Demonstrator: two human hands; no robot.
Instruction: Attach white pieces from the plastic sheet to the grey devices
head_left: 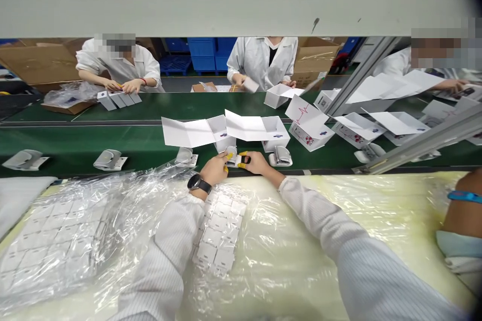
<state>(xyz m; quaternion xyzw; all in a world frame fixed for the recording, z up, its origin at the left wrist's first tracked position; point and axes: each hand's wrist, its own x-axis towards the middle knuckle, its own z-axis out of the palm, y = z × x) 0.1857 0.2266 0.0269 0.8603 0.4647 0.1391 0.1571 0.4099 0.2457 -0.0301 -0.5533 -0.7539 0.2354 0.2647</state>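
At the near edge of the green conveyor belt, my left hand (215, 169) has its fingers closed on the left side of a small white device (231, 156). My right hand (256, 163) pinches a small dark piece (246, 159) against the right side of that device. Yellow covers are on fingertips of both hands. Right behind the device stands an open white box (225, 143). Another white device (280, 156) lies just right of my right hand, and one more (186, 157) lies to the left.
More devices (109, 159) and open boxes (354, 128) line the belt (68, 143). Plastic-wrapped white pieces (56, 230) lie on the near table. A slanted metal post (417, 144) stands right. Co-workers in white coats sit opposite; a person's arm (465, 210) is at right.
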